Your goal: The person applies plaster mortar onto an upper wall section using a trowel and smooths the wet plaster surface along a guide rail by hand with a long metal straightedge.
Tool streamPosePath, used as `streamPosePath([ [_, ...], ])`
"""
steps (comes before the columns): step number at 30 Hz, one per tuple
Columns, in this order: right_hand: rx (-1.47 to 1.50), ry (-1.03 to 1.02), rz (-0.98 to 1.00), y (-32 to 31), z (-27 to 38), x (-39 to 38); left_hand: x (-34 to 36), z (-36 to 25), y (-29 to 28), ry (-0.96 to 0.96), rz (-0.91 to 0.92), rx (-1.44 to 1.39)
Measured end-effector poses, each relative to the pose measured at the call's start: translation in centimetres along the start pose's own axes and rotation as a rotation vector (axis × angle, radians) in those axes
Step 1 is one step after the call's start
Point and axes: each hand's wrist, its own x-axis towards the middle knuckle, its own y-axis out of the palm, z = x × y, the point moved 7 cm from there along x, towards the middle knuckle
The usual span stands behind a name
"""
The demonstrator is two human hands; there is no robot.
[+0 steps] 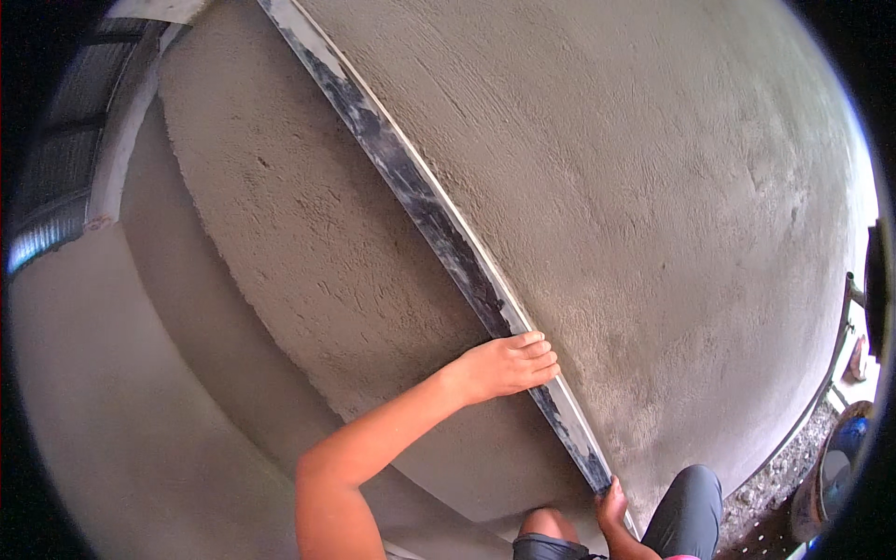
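A long, straight screed bar [420, 191] lies slantwise across a grey plastered wall [644, 177], running from the upper left down to the lower middle. Its dark face is smeared with pale mortar, and its right edge touches the wet plaster. My left hand [511, 364] grips the bar at its lower part, fingers curled over the edge and thumb hidden. Near the lower end my right hand [613, 511] is wrapped round the bar, partly cut off by the frame. Rough plaster [289, 196] shows left of the bar; a ridge of mortar runs along its right side.
A smoother grey wall [103, 373] meets this one at a corner on the left. A bucket [826, 476] stands on gravelly ground [770, 495] at the lower right, near a dark bent pole [833, 359]. My knees [689, 509] are close below the bar.
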Motion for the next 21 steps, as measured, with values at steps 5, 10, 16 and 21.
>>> streamPosePath([
  [5,0.001,0.014,-0.004,-0.2,0.2,0.1,0.2,0.1,0.2,0.009,0.02,0.019],
  [10,-0.033,0.033,0.065,-0.3,0.7,-0.3,-0.1,0.0,0.2,-0.028,0.067,-0.036],
  [16,-0.077,0.068,0.099,0.0,0.0,0.3,0.3,0.3,0.3,-0.043,0.104,-0.036],
  [21,-0.077,0.134,0.107,-0.2,-0.5,0.9,1.1,0.2,0.5,-0.037,0.136,-0.033],
])
